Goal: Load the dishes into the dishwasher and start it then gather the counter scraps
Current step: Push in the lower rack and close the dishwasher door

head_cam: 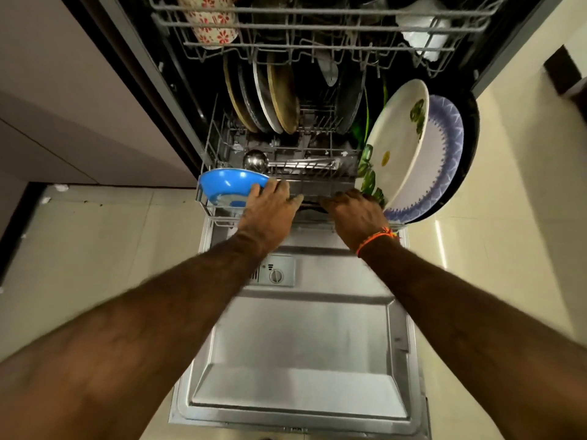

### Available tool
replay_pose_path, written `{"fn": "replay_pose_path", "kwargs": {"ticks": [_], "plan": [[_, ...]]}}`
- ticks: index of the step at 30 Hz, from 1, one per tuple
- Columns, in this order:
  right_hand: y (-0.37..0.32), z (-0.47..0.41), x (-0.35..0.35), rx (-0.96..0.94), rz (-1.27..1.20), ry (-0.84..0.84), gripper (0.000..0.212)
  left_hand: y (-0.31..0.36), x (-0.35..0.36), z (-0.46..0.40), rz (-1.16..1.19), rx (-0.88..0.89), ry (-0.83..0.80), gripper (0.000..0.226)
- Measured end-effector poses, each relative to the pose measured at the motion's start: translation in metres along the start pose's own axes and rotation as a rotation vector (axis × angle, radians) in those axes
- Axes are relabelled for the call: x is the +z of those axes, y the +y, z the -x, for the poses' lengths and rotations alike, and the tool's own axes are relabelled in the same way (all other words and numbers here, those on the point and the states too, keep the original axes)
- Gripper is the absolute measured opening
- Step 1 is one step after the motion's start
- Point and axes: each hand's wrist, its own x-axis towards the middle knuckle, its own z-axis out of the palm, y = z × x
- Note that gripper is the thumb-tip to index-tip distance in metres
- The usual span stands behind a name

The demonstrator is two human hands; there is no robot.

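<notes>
Both hands, left hand point(270, 203) and right hand point(355, 209), grip the near rail of the lower rack point(317, 185), which, full of breakable plates point(400, 147), likely rolls heavy and wants a centred hold.

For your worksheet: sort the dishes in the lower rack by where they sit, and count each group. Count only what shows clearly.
Blue bowl at front left: 1
Large plates at right, the leaf-print plate and the purple-patterned plate: 2
Steel ladle lying across the rack: 1
Upright plates at the back: about 4, partly hidden
Total: about 8
</notes>
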Motion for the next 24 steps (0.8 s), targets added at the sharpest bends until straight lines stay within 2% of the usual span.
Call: {"fn": "replay_pose_path", "kwargs": {"ticks": [5, 9, 13, 16, 19, 24], "plan": [[0.018, -0.038, 0.007, 0.045, 0.010, 0.083, 0.047, -0.007, -0.002, -0.049, 0.060, -0.122, 0.030, 0.049], [0.021, -0.039, 0.040, 0.077, 0.019, 0.075, 0.067, -0.012, 0.000, -0.081, 0.105, -0.185, 0.075, 0.045], [0.025, -0.058, 0.050, 0.129, 0.006, 0.016, 0.102, -0.019, 0.002, -0.108, 0.146, -0.222, 0.093, 0.042], [0.027, -0.079, 0.044, 0.163, 0.003, -0.013, 0.117, -0.021, 0.001, -0.119, 0.253, -0.233, 0.069, 0.055], [0.034, -0.097, 0.036, 0.178, 0.053, -0.036, 0.118, -0.020, 0.007, -0.115, 0.384, -0.168, 0.008, 0.075], [0.044, -0.125, 0.015, 0.182, 0.055, -0.090, 0.099, -0.040, 0.010, -0.114, 0.367, -0.060, -0.062, 0.080]]}}
